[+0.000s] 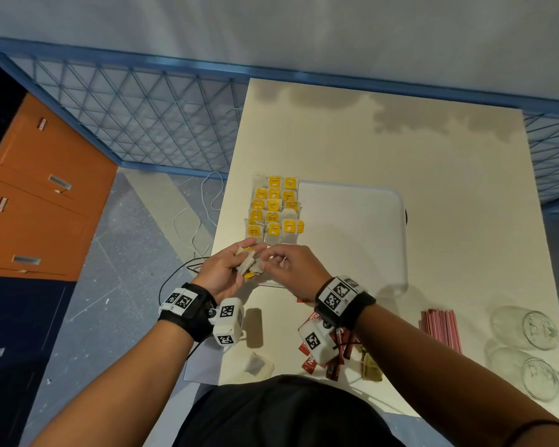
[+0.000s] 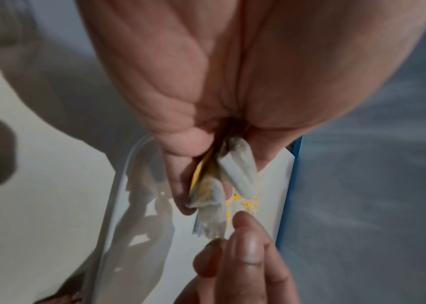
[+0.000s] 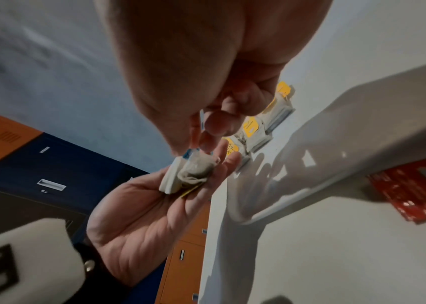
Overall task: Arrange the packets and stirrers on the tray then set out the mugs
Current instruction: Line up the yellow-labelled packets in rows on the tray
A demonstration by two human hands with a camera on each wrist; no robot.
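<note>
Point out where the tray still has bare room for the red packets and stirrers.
The white tray is bare right of the yellow-tagged tea bags, through to its right rim. Crowded: its left edge under the tea bags, and its near-left corner, where the left hand and right hand work.

Black wristbands, white marker-tagged camera blocks, black shirt

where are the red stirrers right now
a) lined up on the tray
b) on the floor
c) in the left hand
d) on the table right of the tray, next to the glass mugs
d: the head view shows the red stirrers bundled on the table, nearer the person than the white tray and beside the glass mugs; the left hand holds tea bags.
</note>
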